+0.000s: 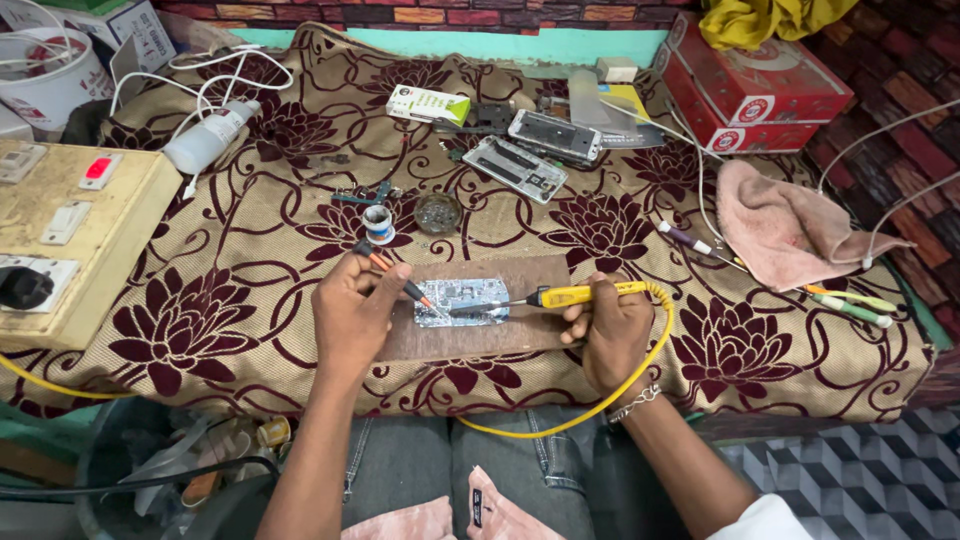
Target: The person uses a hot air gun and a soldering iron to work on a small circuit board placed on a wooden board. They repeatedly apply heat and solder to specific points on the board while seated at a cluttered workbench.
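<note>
Our forearms reach up from the near edge. Our right hand (612, 335) grips a yellow-handled soldering iron (560, 296), lying left-right with its tip pointing left onto the blue circuit board (462, 300) on a brown wooden slab (530, 330). Our left hand (352, 310) pinches orange-handled tweezers (392, 273), angled down-right to the board's left end. Farther off sits a small round tin (378, 224).

We count two opened phones (553, 134) (515, 168), two red boxes (758, 78) (770, 136), one circuit board (462, 300), one yellow soldering iron (580, 294), one pink cloth (785, 232), one white squeeze bottle (208, 138), and two small round tins (378, 223) (438, 211).
</note>
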